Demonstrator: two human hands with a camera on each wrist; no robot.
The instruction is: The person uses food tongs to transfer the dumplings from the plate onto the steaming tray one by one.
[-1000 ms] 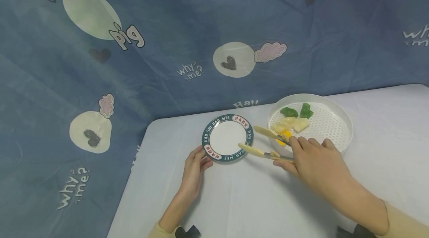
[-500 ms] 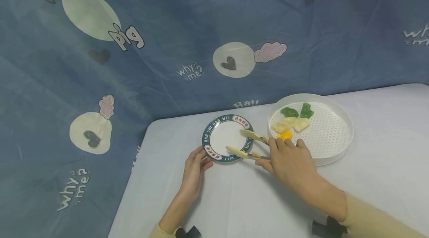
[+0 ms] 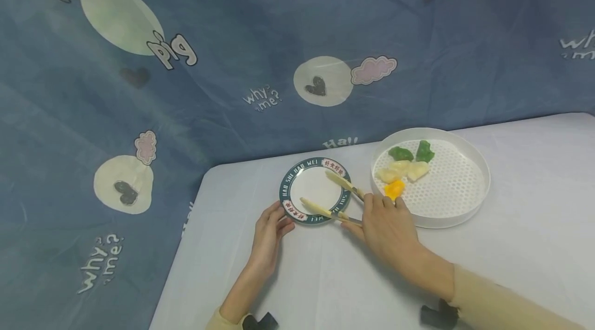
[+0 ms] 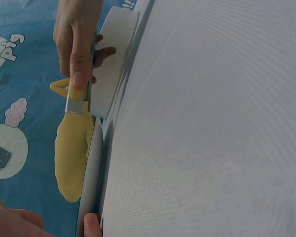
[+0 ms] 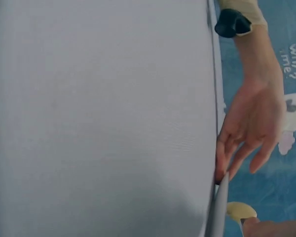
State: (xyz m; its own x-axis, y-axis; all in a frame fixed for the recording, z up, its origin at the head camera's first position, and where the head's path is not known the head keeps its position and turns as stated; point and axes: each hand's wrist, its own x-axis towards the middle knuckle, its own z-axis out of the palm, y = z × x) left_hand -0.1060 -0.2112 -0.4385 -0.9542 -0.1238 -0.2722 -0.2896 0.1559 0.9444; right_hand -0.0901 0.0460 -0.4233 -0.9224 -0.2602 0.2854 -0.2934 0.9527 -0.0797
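Note:
My left hand (image 3: 268, 237) holds the near-left rim of a small round plate (image 3: 312, 185), white with a dark green lettered border. Fingers and thumb meet the rim, as the right wrist view shows the same hand (image 5: 256, 111) at the plate's edge (image 5: 220, 207). In my right hand (image 3: 392, 226) are kitchen tongs with yellow tips (image 3: 316, 207) and metal arms. The tips stand apart over the plate, with nothing visible between them. Seen from the left wrist, a yellow tip (image 4: 71, 158) is just above the plate (image 4: 92, 173).
Right of the plate stands a round white tray (image 3: 479, 165) with a perforated base. On its left side lie two green pieces (image 3: 424, 151), pale yellow pieces (image 3: 417, 171) and an orange-yellow piece (image 3: 394, 189). A printed blue cloth (image 3: 223, 35) hangs behind the white table (image 3: 325, 278).
My right hand has carried the tongs left, from between the tray and the plate to over the plate. The left hand and the plate have stayed in place.

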